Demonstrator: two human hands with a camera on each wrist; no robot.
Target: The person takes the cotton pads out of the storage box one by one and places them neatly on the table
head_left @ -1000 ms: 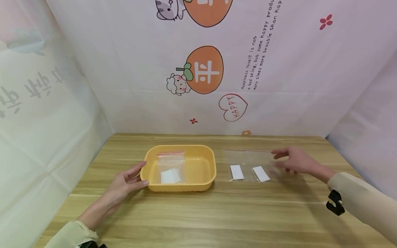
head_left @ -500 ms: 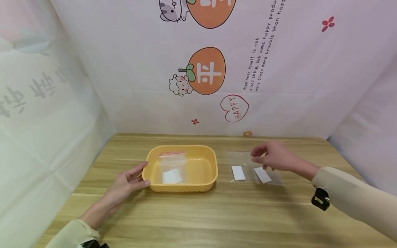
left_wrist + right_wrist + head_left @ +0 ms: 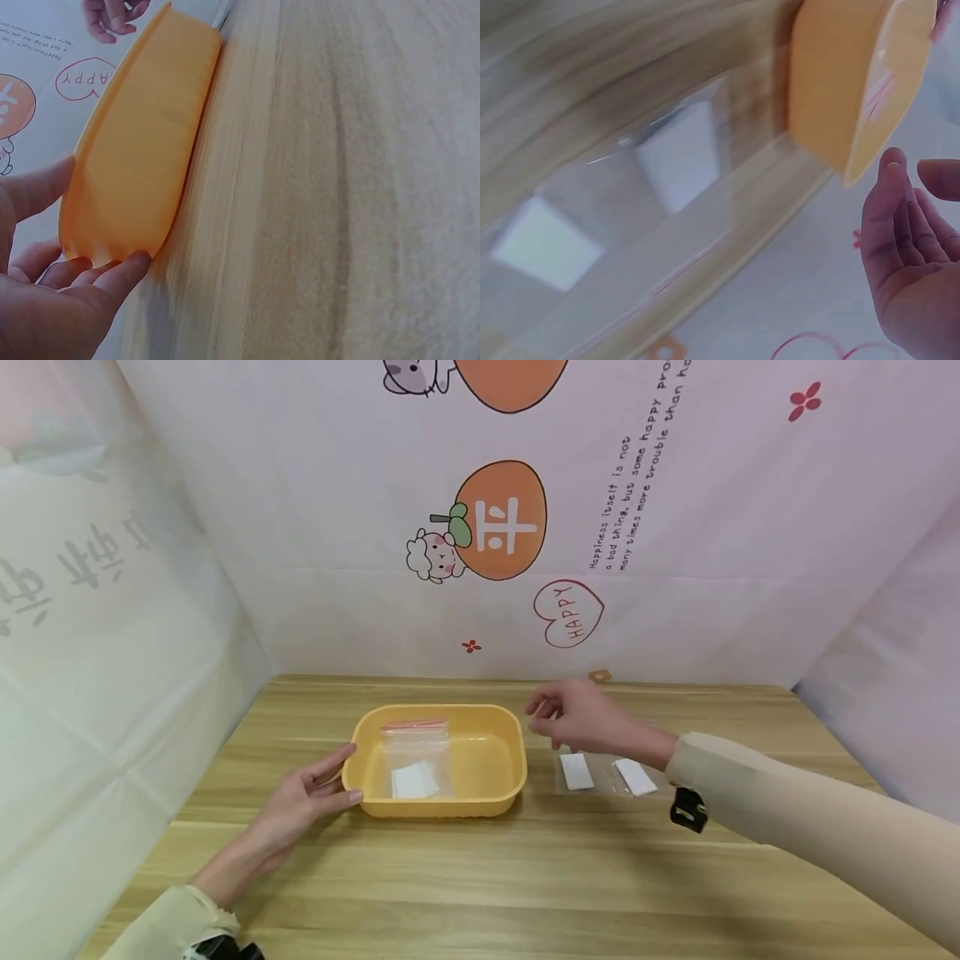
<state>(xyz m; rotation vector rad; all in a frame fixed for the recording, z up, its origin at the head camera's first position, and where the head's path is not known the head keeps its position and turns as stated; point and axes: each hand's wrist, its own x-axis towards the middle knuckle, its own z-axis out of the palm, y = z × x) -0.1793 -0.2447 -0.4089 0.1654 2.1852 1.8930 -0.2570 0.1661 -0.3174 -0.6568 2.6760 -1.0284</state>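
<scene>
In the head view, a yellow plastic basin [image 3: 483,764] stands on the table. My left hand [image 3: 288,810] holds its left end from outside, thumb at the front corner and index finger at the rim. Flat zip-lock bags [image 3: 416,747] with red strips and white pieces lie inside, at its left half. Above the table, by the basin's right end, my right hand [image 3: 581,718] hovers with fingers loosely bent and nothing between them. Below and right of it lie clear zip-lock bags with two white rectangular pieces [image 3: 577,772]; my forearm partly covers them.
The wooden table [image 3: 450,877] meets a white printed cloth [image 3: 337,527] at its back edge. More white cloth hangs at the left and right sides. A black strap device [image 3: 687,810] sits on the right sleeve.
My right hand has moved left, from the right edge of the clear bags, across them, to beside the basin. My left hand and the basin stay in place.
</scene>
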